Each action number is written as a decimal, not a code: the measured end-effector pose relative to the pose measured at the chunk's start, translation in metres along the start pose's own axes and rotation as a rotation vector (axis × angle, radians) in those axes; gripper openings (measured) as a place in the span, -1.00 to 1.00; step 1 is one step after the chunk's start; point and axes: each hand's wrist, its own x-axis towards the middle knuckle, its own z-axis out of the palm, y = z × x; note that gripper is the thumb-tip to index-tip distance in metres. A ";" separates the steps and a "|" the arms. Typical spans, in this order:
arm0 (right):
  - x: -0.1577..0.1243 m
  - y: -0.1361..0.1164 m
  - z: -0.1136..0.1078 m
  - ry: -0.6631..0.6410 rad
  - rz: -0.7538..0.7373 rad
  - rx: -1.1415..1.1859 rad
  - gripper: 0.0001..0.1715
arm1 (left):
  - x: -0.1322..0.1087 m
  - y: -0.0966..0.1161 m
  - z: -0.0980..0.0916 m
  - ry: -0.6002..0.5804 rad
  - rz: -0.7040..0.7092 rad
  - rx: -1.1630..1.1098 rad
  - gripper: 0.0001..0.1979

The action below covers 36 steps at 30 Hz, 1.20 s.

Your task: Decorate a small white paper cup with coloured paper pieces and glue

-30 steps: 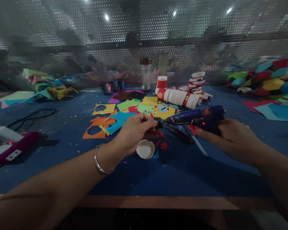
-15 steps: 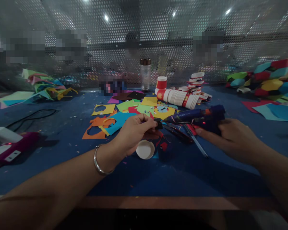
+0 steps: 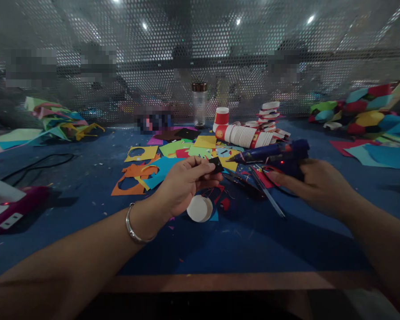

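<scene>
Between the thumb and fingers of my left hand (image 3: 188, 182) is pinched a small black piece of paper (image 3: 216, 165). My right hand (image 3: 320, 186) grips a dark blue glue gun (image 3: 270, 154) with a small red light on it. The gun's nozzle points left, a short gap away from the black paper. Below my left hand a white paper cup piece (image 3: 199, 209) rests on the table. Scissors (image 3: 243, 184) and a clear glue stick (image 3: 270, 195) lie under the gun. Red paper scraps (image 3: 224, 204) are beside the cup piece.
Coloured paper sheets (image 3: 165, 171) spread across the middle of the blue table (image 3: 253, 249). Behind them are stacked red-and-white paper cups (image 3: 243, 134) and a glass bottle (image 3: 199, 106). A magenta power strip (image 3: 30, 205) sits at left. More folded paper (image 3: 370, 120) lies at far right.
The glue gun's nozzle has drawn apart from the black paper, which now shows more of its face. The whole view has shifted slightly.
</scene>
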 end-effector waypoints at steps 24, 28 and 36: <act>0.027 0.045 -0.009 0.324 0.740 0.810 -0.86 | -0.007 0.006 -0.003 0.024 0.015 0.030 -0.81; 0.027 0.040 -0.009 0.198 0.683 0.768 -0.84 | -0.006 0.006 -0.005 0.008 0.016 0.014 -0.80; 0.033 0.046 0.003 0.089 0.396 0.423 -0.70 | -0.004 0.005 -0.006 -0.004 0.026 0.064 -0.80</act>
